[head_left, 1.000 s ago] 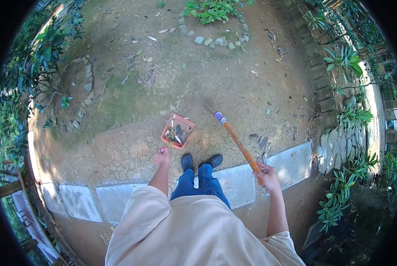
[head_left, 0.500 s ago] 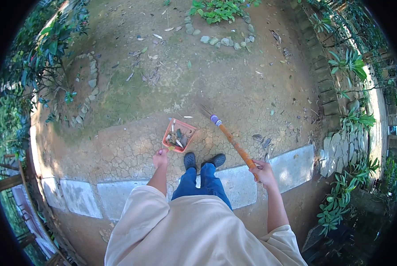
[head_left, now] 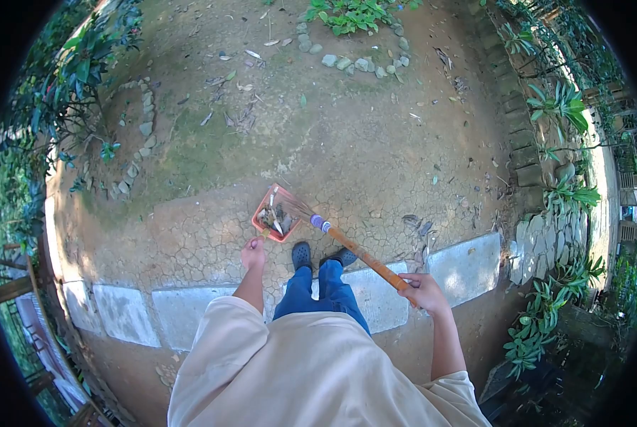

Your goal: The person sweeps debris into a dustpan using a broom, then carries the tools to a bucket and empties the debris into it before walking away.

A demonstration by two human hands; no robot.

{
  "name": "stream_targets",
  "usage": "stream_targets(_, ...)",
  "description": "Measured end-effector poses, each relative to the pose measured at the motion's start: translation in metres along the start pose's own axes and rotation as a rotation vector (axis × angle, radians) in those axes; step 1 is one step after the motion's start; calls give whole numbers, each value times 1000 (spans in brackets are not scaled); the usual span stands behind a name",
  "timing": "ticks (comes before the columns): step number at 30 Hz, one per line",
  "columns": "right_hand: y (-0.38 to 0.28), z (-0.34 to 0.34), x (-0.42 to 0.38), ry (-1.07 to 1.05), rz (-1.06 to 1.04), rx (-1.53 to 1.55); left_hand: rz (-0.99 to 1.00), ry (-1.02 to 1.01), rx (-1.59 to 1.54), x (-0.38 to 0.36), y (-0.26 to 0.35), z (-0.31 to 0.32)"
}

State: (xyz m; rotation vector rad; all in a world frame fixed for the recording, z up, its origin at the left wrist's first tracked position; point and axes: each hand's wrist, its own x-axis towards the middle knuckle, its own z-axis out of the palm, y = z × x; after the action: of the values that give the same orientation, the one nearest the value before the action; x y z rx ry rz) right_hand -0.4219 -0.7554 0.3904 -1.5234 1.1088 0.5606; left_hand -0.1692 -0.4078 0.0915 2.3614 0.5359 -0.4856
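Note:
My right hand (head_left: 421, 293) is wrapped round the orange handle of a stick broom (head_left: 367, 257), which slants up and left. Purple binding marks where the bristles begin, and their blurred tips reach over the right side of an orange-pink dustpan (head_left: 256, 211). Inside the dustpan lie dry leaves and debris (head_left: 278, 219). My left hand (head_left: 253, 253) is closed at the near-left corner of the dustpan, gripping its handle, which the fingers mostly hide. The dustpan appears low over the cracked soil, just ahead of my dark clogs (head_left: 301, 255).
Pale concrete slabs (head_left: 464, 265) run crosswise beneath me. Fallen leaves (head_left: 240, 117) are scattered on the dirt ahead. Stones (head_left: 361, 65) ring a leafy plant (head_left: 350, 18) at the far side, and another stone ring (head_left: 146, 129) stands left. A stone border with plants (head_left: 560, 107) lines the right.
The broom head has swung left, from bare ground beside the dustpan to over its right side. The dustpan and my left hand have shifted slightly left and the dustpan has turned a little.

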Motion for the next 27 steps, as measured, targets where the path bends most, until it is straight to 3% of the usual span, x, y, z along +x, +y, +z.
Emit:
stream_targets(10, 2, 1, -16, 199, -31, 105, 20, -47, 32, -10, 18, 4)
stream_targets(13, 17, 3, -15, 241, -37, 153, 104, -69, 20, -3, 21, 23)
stream_targets(19, 50, 6, -19, 311, -38, 534, 205, -188, -8, -8, 54, 60)
stream_targets(27, 72, -22, 7, 450, -153, 780, 315, -342, 31, -29, 114, 95)
